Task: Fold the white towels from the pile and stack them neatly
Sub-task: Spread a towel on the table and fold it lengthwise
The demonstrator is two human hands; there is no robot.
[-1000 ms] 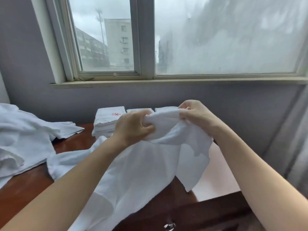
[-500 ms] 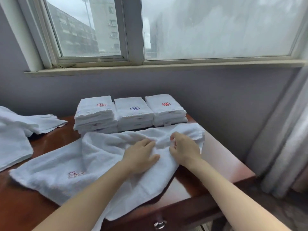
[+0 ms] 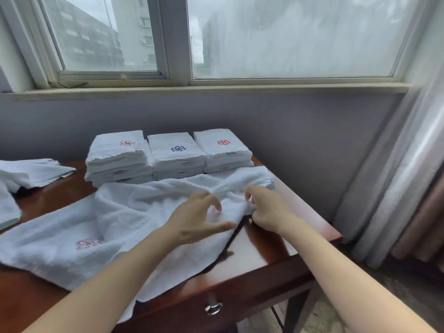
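Right hand: the right hand (image 3: 266, 211) pinches the near right edge of the towel (image 3: 125, 219), its fingers curled round a bunched fold.
Left hand: the left hand (image 3: 199, 219) arches over the cloth just beside the right. Its fingers are loosely curved and parted from the thumb, one fingertip touches the towel, and it grips nothing. Blur softens the detail.
Towel: it lies spread and rumpled across the tabletop (image 3: 259, 251), with a red emblem (image 3: 89, 243) facing up near its left end and its near edge hanging over the front.
Folded stacks: three folded stacks (image 3: 176, 155) stand side by side at the back against the wall. The outer two carry red marks and the middle one a blue mark. The towel's far edge lies against their bases.
Pile: the pile (image 3: 28, 173) of loose white towels sits at the far left, partly out of frame.
Tabletop: glossy reddish wood, with a metal drawer knob (image 3: 212, 307) below its front edge.
Backdrop: a window (image 3: 288, 37) above a grey wall, and a curtain (image 3: 408, 164) at right.
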